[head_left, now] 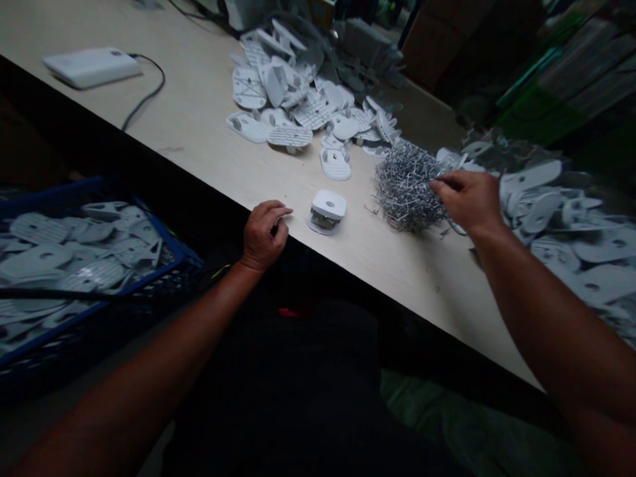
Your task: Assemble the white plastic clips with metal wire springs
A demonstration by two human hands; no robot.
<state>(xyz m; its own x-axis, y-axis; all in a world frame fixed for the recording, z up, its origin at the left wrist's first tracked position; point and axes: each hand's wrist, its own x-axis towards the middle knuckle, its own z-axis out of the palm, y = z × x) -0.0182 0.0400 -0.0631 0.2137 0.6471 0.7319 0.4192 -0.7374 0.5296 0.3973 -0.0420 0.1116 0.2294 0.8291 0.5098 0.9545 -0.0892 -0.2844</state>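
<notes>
My right hand (470,199) is at the right side of a tangled heap of small bent metal wire pieces (410,185), thumb and forefinger pinched together at its edge. Whatever lies between those fingertips is too small to make out. By the table's front edge, my left hand (265,233) is loosely curled, with a gap between thumb and forefinger and nothing visible in it. Between the two hands, nearer the left, a white clip-like plastic piece (328,204) stands on the table, its rounded top plate, with a hole, above a lower plate.
Loose white plastic plates (313,109) are piled at the table's back, and more (591,245) lie at the right. A blue crate (186,262) of similar plates stands at lower left. A white power-bank-like box (92,66) with a black cable lies on the table (199,139).
</notes>
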